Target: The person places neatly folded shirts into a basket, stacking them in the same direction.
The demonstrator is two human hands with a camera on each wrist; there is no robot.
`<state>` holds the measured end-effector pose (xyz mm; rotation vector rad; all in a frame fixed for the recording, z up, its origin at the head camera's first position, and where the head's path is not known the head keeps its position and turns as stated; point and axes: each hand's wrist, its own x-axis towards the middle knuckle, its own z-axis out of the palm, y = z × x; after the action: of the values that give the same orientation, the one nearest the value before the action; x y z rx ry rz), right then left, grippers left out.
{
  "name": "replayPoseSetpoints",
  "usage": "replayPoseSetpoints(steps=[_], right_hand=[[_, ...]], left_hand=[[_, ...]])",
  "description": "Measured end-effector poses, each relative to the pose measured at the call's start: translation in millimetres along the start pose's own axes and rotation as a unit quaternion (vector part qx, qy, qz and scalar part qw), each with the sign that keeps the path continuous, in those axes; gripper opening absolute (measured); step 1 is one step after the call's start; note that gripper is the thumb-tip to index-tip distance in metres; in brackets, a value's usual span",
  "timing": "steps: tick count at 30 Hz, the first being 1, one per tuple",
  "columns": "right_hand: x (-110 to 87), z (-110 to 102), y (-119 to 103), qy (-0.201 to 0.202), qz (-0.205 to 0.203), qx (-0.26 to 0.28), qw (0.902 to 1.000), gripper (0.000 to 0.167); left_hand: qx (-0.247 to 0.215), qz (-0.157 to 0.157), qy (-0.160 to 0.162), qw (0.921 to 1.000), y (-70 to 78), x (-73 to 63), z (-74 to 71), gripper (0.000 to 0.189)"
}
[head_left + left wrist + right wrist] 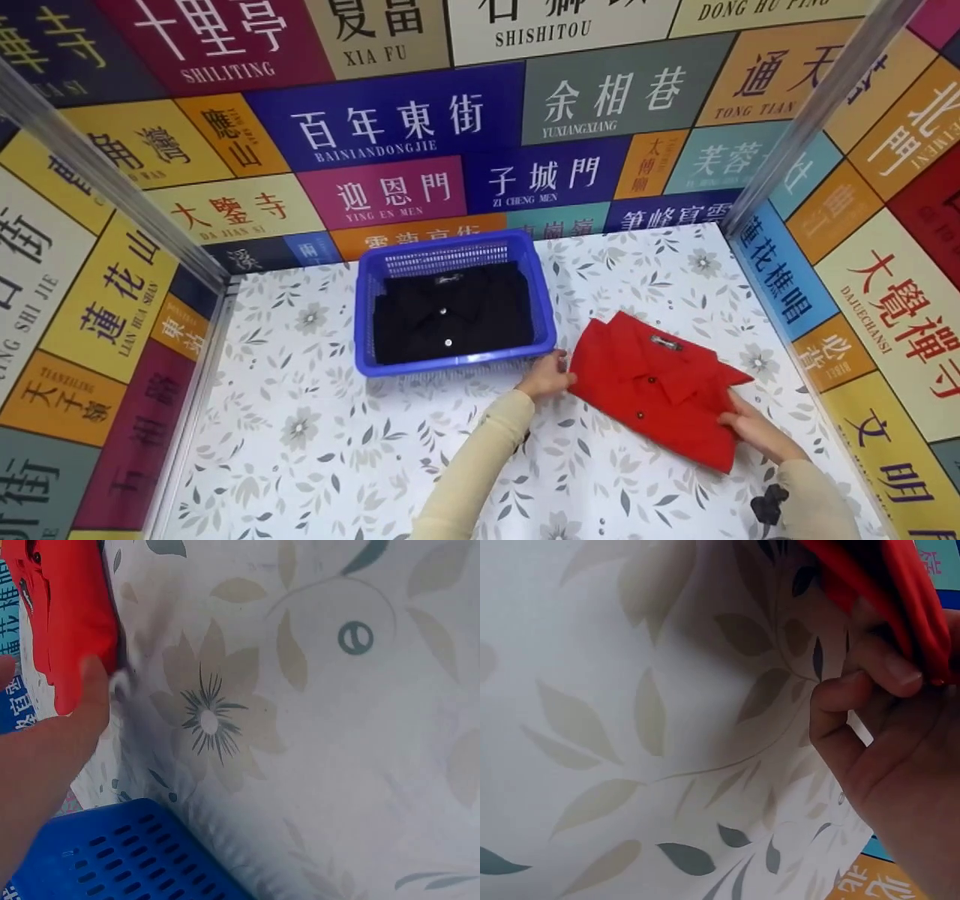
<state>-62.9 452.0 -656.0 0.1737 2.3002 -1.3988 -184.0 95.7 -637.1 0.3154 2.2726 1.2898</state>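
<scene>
A folded red shirt [660, 382] with a collar and dark buttons lies at a slant right of the blue basket [454, 365]. My left hand [546, 376] holds its left edge, close to the basket's front right corner; in the left wrist view a finger [91, 694] overlaps the red cloth. At the shirt's right edge, my right hand [757, 427] pinches the fabric. The right wrist view shows this edge raised, with curled fingers [885, 667] under the red cloth [919, 607]. A folded black shirt [480, 315] with light buttons lies inside the basket.
The table [300, 465] has a white cover printed with leaves and flowers. Panels of coloured street-name signs [390, 120] stand at the back and both sides, joined by clear corner strips [817, 112]. A small dark item [769, 504] sits at the right sleeve.
</scene>
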Motion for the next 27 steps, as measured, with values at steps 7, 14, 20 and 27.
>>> replayPoseSetpoints(steps=[7, 14, 20, 27], right_hand=[[6.9, -3, -6, 0.037, -0.077, -0.127, 0.9881, 0.066], [16.4, 4, -11, 0.067, -0.103, -0.163, 0.9790, 0.061], [23.0, 9, -2, 0.107, -0.143, -0.162, 0.9704, 0.061], [29.0, 9, -8, 0.089, -0.109, -0.127, 0.9819, 0.065]], left_hand=[[-0.177, -0.080, -0.038, 0.9801, -5.3, -1.6, 18.3, 0.046], [-0.118, -0.106, -0.029, 0.9869, -10.5, -10.2, 24.7, 0.020], [-0.079, -0.055, -0.037, 0.9947, -9.3, -11.0, 22.7, 0.049], [-0.175, -0.035, -0.051, 0.9826, -5.4, -7.3, 28.0, 0.065]])
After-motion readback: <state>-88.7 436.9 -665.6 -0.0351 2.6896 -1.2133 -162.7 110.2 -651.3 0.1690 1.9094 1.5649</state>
